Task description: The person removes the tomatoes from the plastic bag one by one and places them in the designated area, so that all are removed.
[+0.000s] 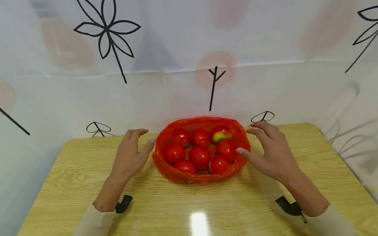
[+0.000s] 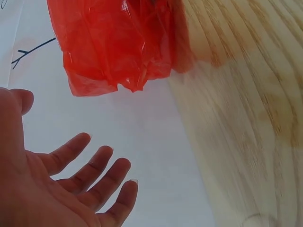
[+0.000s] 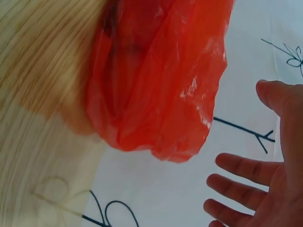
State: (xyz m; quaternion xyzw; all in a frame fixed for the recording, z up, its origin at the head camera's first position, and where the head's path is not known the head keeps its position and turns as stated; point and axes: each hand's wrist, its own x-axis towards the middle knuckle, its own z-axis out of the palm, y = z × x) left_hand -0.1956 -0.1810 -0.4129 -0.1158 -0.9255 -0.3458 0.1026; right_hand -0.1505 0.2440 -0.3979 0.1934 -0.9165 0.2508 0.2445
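Note:
A red plastic bag [image 1: 204, 178] sits with its mouth spread wide near the back of the table. Inside it are several shiny round red fruits that look like tomatoes [image 1: 200, 157]; one [image 1: 221, 133] has a yellow-green patch. My left hand [image 1: 130, 155] hovers at the bag's left side, fingers spread and slightly bent. On the opposite side is my right hand [image 1: 271, 151], its thumb by the bag's rim. Both wrist views show a gap between the bag [image 2: 113, 47] and the left fingers, and likewise between the bag [image 3: 161, 85] and the right fingers. Neither hand holds anything.
The wood-grain table [image 1: 172, 219] extends to both sides and in front of the bag. Behind its back edge hangs a white cloth [image 1: 173, 96] with black leaf drawings and pale pink patches. Black straps [image 1: 124, 204] show at both wrists.

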